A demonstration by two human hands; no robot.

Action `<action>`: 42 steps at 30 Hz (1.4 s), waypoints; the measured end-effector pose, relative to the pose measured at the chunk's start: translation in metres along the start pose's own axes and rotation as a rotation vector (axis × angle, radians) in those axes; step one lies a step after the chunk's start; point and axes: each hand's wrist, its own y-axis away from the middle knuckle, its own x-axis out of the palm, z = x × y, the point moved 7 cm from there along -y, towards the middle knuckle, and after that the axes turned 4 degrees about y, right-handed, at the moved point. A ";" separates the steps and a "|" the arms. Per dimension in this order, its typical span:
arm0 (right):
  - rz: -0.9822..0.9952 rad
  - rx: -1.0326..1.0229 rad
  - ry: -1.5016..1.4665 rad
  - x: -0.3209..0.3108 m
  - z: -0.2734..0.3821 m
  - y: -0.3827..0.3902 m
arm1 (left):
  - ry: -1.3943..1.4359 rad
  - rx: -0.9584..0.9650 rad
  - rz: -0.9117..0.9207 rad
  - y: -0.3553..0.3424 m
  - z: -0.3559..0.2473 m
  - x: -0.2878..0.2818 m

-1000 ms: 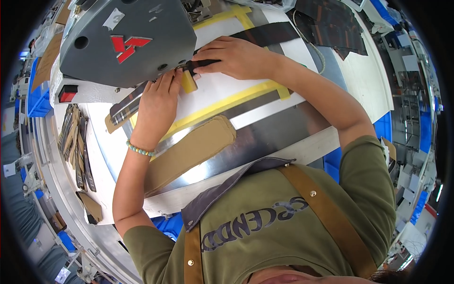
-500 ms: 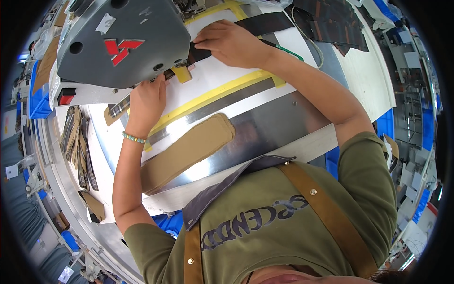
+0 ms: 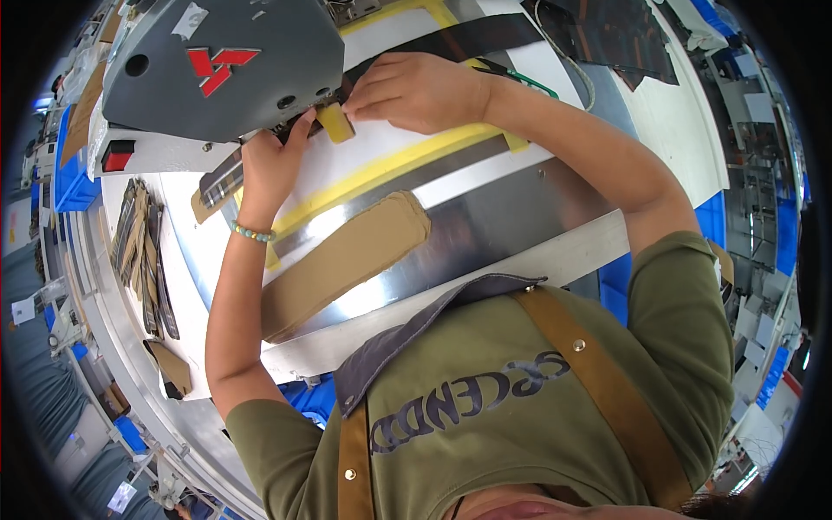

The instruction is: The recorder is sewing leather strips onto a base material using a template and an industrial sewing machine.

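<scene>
Beneath the grey sewing machine head (image 3: 230,108), my left hand (image 3: 270,169) grips a plaid fabric strip (image 3: 227,178) near the stitching spot, fingers partly hidden by the machine. My right hand (image 3: 416,94) has its fingers pressed together just right of a small yellow tab (image 3: 334,123); what lies between the fingertips is hidden. Behind that hand a long dark strip (image 3: 468,39) stretches from the machine to the upper right. Under both hands is a white work surface edged with yellow tape (image 3: 381,178).
A tan oblong padded-looking piece (image 3: 355,260) lies on the metal plate near me. Green-handled snips (image 3: 530,82) rest right of my right hand. Several plaid and tan strips (image 3: 143,256) are piled at left. Dark sheets (image 3: 607,39) lie at the upper right.
My right hand has come nearer to me, from the dark strip down beside the yellow tab. The left thumb now stretches farther toward the tab. The view has shifted slightly.
</scene>
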 end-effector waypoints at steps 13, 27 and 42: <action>0.092 0.361 -0.080 -0.005 -0.006 0.025 | 0.265 -0.110 0.103 0.025 -0.013 0.022; 0.204 0.241 -0.032 0.011 0.006 0.023 | 0.139 -0.133 -0.015 0.007 -0.010 0.034; 0.168 0.231 -0.015 0.011 0.007 0.022 | -0.379 0.447 0.144 0.048 -0.052 0.032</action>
